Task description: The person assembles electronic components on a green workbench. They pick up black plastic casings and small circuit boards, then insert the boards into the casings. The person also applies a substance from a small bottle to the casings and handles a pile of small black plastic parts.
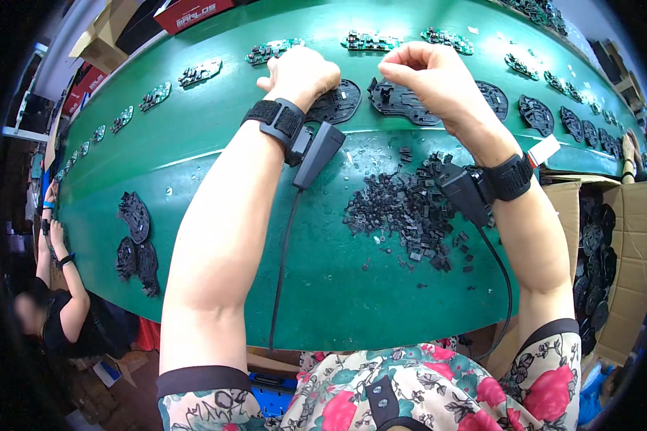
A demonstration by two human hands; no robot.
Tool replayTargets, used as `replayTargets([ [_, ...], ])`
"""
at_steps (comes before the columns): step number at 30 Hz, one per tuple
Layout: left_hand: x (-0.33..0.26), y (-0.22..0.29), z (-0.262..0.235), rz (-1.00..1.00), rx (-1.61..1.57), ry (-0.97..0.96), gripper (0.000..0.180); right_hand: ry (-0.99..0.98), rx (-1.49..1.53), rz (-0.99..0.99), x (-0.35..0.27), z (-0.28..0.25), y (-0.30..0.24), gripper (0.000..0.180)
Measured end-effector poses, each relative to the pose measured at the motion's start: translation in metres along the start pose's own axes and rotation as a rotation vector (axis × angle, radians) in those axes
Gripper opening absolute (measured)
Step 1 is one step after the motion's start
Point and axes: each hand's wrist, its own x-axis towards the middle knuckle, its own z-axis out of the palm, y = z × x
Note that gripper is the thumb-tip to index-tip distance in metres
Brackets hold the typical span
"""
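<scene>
My left hand [300,74] is curled closed beside a black plastic shell [341,105], partly covering it; whatever its fingers hold is hidden. To its right, my right hand [438,80] hovers above another black shell [397,105], thumb and forefinger pinched together. Anything in that pinch is too small to make out. Beyond the hands, green circuit boards with black parts, such as one board [370,41] between them, form a row along the table. Nearer to me lies a loose heap of small black plastic pieces [402,208], partly behind my right wrist.
The green table [352,302] carries more black shells [535,115] at right and stacked shells [138,244] at left. A cardboard box [629,266] full of black shells stands at right. Cables hang from both wrist devices. Another person [68,309] works at left; another person's hand [629,151] shows far right.
</scene>
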Motion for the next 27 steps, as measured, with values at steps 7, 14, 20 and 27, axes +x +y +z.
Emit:
replayTargets([
  [7, -0.005, 0.005, 0.003, -0.068, -0.042, -0.019, 0.04, 0.032, -0.071, 0.026, -0.012, -0.017, 0.007, 0.016],
  [14, 0.0, 0.012, 0.015, -0.146, -0.064, 0.016, 0.042, 0.037, -0.12, 0.068, -0.023, -0.026, 0.007, 0.018],
  [20, -0.009, 0.024, 0.011, -0.175, -0.104, 0.001, 0.041, 0.027, -0.292, 0.078, -0.037, -0.036, 0.007, 0.018],
  [27, 0.001, 0.013, 0.017, -0.096, -0.164, -0.002, 0.033, -0.173, -0.428, 0.069, -0.05, -0.029, 0.002, 0.013],
])
